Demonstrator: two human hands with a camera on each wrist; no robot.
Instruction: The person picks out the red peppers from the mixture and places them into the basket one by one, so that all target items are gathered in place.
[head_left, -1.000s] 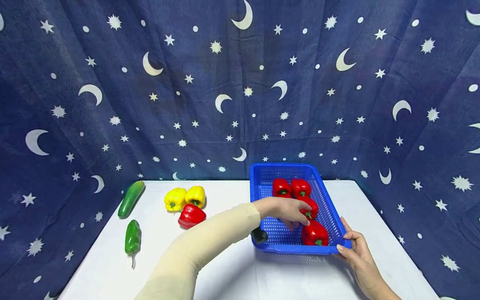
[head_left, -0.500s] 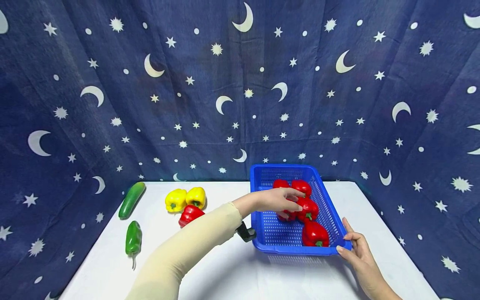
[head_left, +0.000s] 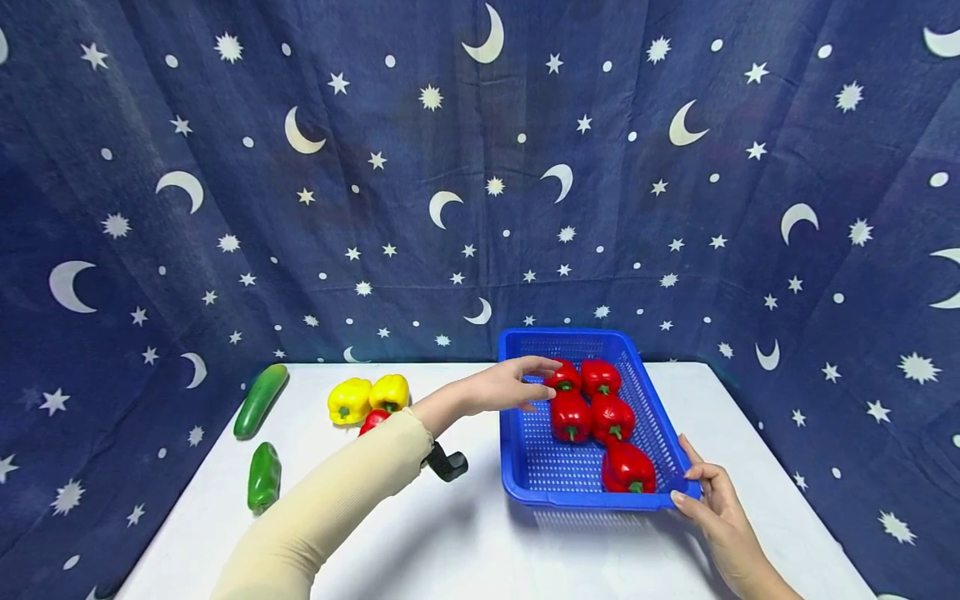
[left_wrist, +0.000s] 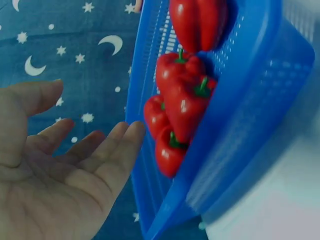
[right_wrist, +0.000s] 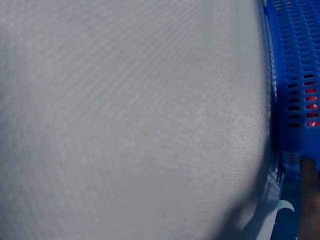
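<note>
My left hand (head_left: 497, 388), fingers spread and holding nothing, hovers over the left rim of a blue plastic basket (head_left: 585, 500). Inside the basket are several red bell peppers: four sit grouped toward the back, and one red bell pepper (head_left: 628, 468) lies apart at the near right. The left wrist view shows the palm and fingers (left_wrist: 131, 137) beside the basket wall, with the peppers beyond. My right hand (head_left: 726, 521) grips the basket's near right corner, thumb on top of the rim. Only a dark finger (right_wrist: 310, 200) of it shows in the right wrist view.
On the left of the white table (head_left: 480, 550) lie two yellow bell peppers (head_left: 350, 402) and a red bell pepper (head_left: 372, 422), partly hidden by my left forearm. Farther left are a cucumber (head_left: 260, 402) and a green chili pepper (head_left: 263, 477). A starry curtain (head_left: 405, 208) stands behind.
My left hand has lifted away from the red bell peppers and moved left to the basket's rim, uncovering the peppers. The right hand stays on the corner.
</note>
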